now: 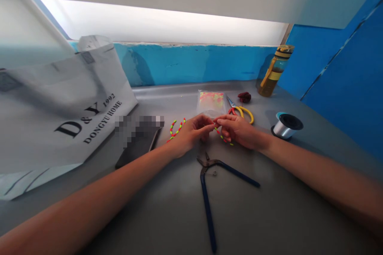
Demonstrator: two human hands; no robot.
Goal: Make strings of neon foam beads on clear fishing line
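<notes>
My left hand and my right hand meet over the middle of the table, fingertips pinched close together. Between them runs a string of red and yellow-green beads, part of it hanging below my right fingers. More of the same beads curve on the table just left of my left hand; whether they are on the same string is hidden. Pliers with dark blue handles lie spread apart, nearer to me than the hands. Behind the hands is a clear bag of red and yellow beads.
Scissors with red and yellow handles lie beside the bag, near a dark red bundle. A spool of clear line is at right, a bottle behind it. At left stand a white shopping bag and a dark flat device.
</notes>
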